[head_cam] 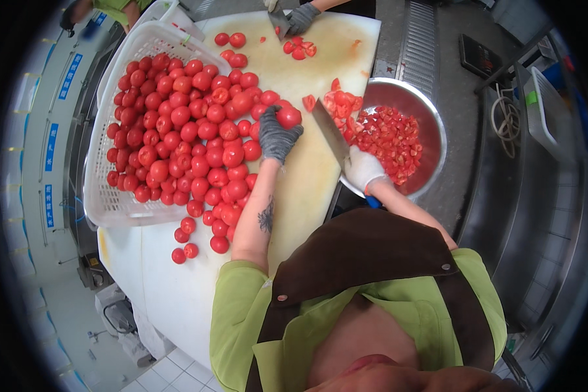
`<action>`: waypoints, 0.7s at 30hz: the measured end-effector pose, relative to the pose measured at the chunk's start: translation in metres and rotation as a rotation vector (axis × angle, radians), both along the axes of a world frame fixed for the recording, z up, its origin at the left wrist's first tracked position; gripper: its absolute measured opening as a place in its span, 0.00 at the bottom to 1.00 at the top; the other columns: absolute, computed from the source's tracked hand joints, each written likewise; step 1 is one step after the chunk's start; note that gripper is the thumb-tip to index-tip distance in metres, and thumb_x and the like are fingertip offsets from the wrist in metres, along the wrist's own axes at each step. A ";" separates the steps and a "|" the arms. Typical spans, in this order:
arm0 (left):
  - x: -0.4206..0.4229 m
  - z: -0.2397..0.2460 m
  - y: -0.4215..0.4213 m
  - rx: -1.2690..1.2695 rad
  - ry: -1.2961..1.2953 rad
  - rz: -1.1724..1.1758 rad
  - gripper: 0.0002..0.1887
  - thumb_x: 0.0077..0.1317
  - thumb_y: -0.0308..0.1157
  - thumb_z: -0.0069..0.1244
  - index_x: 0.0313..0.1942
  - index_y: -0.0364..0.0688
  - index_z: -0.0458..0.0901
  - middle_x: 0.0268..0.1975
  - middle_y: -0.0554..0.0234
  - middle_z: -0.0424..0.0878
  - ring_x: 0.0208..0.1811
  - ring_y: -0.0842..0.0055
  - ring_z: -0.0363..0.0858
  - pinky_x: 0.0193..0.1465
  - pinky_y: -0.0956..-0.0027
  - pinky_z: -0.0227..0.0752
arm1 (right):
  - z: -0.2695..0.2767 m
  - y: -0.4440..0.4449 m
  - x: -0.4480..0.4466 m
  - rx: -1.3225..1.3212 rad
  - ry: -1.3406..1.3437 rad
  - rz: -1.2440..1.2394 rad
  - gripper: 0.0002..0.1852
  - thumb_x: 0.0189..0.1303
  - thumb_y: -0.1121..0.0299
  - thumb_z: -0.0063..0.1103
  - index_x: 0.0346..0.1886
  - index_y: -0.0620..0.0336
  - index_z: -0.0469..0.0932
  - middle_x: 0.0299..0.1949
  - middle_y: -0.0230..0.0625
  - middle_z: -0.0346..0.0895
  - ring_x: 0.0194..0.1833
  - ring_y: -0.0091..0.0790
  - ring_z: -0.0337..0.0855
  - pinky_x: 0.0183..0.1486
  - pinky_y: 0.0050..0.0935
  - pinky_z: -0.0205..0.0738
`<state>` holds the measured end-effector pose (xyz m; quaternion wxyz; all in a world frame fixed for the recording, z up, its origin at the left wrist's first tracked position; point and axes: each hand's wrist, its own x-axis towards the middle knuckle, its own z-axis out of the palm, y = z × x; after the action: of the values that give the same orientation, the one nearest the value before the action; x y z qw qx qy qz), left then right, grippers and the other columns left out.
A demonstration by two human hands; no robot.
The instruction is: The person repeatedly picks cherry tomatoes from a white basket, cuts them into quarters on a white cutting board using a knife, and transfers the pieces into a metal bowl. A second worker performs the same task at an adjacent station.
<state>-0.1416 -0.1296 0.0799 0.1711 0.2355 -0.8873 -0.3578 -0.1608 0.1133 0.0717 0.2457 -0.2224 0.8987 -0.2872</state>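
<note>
My left hand (279,135), in a grey knit glove, grips a whole tomato (289,117) just above the cutting board (304,181). In a white glove, my right hand (365,168) holds a cleaver (329,130) by its handle, the broad blade slanting up and left. Cut tomato pieces (342,104) lie beyond the blade at the board's right edge. Beside that edge, a steel bowl (433,147) contains diced tomato (392,139). Many whole tomatoes (191,130) spill out of a tipped white plastic basket (95,161) onto the board, left of my left hand.
Across the board, a co-worker's grey-gloved hand (302,18) is beside another cleaver (278,23) and tomato chunks (300,48). Another person (115,7) stands at the far left. Metal shelving (495,206) with a white bin (544,110) runs along the right. A black scale-like device (477,55) rests on the floor.
</note>
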 end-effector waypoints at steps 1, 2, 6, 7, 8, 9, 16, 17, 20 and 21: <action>0.010 -0.007 0.002 0.071 0.037 -0.004 0.38 0.40 0.32 0.70 0.54 0.42 0.70 0.51 0.55 0.74 0.51 0.63 0.76 0.57 0.63 0.73 | 0.000 0.000 -0.003 0.009 -0.001 -0.006 0.17 0.66 0.62 0.43 0.45 0.71 0.69 0.34 0.66 0.78 0.40 0.64 0.81 0.46 0.58 0.73; 0.018 -0.014 0.007 0.142 0.076 -0.009 0.38 0.41 0.31 0.70 0.55 0.42 0.69 0.51 0.57 0.74 0.50 0.65 0.76 0.56 0.64 0.73 | -0.001 0.003 -0.006 0.026 -0.012 -0.029 0.18 0.66 0.61 0.41 0.45 0.71 0.69 0.36 0.67 0.78 0.42 0.64 0.81 0.48 0.58 0.72; 0.050 -0.029 0.018 0.440 0.167 -0.035 0.38 0.48 0.25 0.69 0.59 0.44 0.67 0.53 0.63 0.74 0.52 0.73 0.76 0.54 0.68 0.75 | -0.002 0.029 -0.014 0.074 0.033 -0.097 0.18 0.67 0.60 0.42 0.44 0.69 0.70 0.37 0.66 0.78 0.43 0.64 0.80 0.50 0.57 0.71; 0.058 -0.030 0.019 0.499 0.200 -0.037 0.38 0.49 0.25 0.68 0.60 0.44 0.66 0.54 0.63 0.73 0.52 0.74 0.76 0.54 0.68 0.76 | -0.002 0.036 -0.016 0.084 0.045 -0.119 0.17 0.67 0.60 0.42 0.44 0.68 0.70 0.36 0.65 0.78 0.43 0.64 0.80 0.49 0.57 0.71; 0.063 -0.031 0.019 0.542 0.208 -0.050 0.39 0.50 0.22 0.67 0.61 0.45 0.65 0.56 0.63 0.72 0.53 0.74 0.75 0.55 0.67 0.76 | -0.002 0.043 -0.015 0.070 0.066 -0.143 0.16 0.66 0.61 0.44 0.43 0.68 0.70 0.34 0.64 0.79 0.41 0.64 0.80 0.48 0.57 0.72; 0.069 -0.033 0.019 0.634 0.263 -0.071 0.38 0.51 0.22 0.66 0.61 0.45 0.65 0.56 0.63 0.72 0.53 0.74 0.75 0.56 0.67 0.75 | -0.003 0.046 -0.015 0.081 0.129 -0.171 0.15 0.67 0.61 0.45 0.42 0.67 0.70 0.32 0.63 0.79 0.38 0.64 0.81 0.44 0.57 0.73; 0.080 -0.044 0.018 0.810 0.289 0.033 0.32 0.52 0.25 0.67 0.57 0.36 0.69 0.53 0.61 0.75 0.53 0.73 0.76 0.57 0.68 0.74 | 0.011 0.044 0.005 0.101 0.187 0.003 0.16 0.66 0.59 0.45 0.41 0.66 0.68 0.27 0.59 0.80 0.32 0.63 0.82 0.37 0.59 0.74; 0.081 -0.043 0.019 0.626 0.205 0.014 0.32 0.52 0.27 0.67 0.56 0.35 0.70 0.53 0.58 0.76 0.53 0.71 0.76 0.57 0.68 0.74 | 0.013 0.037 0.006 0.154 0.185 0.057 0.16 0.66 0.59 0.45 0.42 0.65 0.68 0.27 0.57 0.80 0.32 0.62 0.82 0.36 0.59 0.75; 0.085 -0.034 0.024 -0.059 -0.293 0.047 0.41 0.41 0.44 0.70 0.58 0.42 0.72 0.55 0.47 0.73 0.53 0.52 0.76 0.58 0.57 0.73 | 0.020 0.022 0.011 0.182 0.157 0.191 0.18 0.66 0.57 0.45 0.43 0.66 0.69 0.29 0.58 0.81 0.32 0.61 0.83 0.37 0.56 0.76; 0.085 -0.032 0.029 -0.138 -0.380 0.089 0.40 0.42 0.44 0.68 0.58 0.47 0.73 0.53 0.48 0.74 0.56 0.54 0.75 0.59 0.59 0.72 | 0.023 0.019 0.012 0.186 0.135 0.203 0.18 0.66 0.57 0.46 0.44 0.66 0.70 0.30 0.58 0.81 0.33 0.61 0.83 0.38 0.56 0.76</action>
<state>-0.0562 -0.1007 0.0480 0.0319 0.3254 -0.9147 -0.2375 -0.1489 0.1319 0.0943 0.2319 -0.3073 0.9088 -0.1606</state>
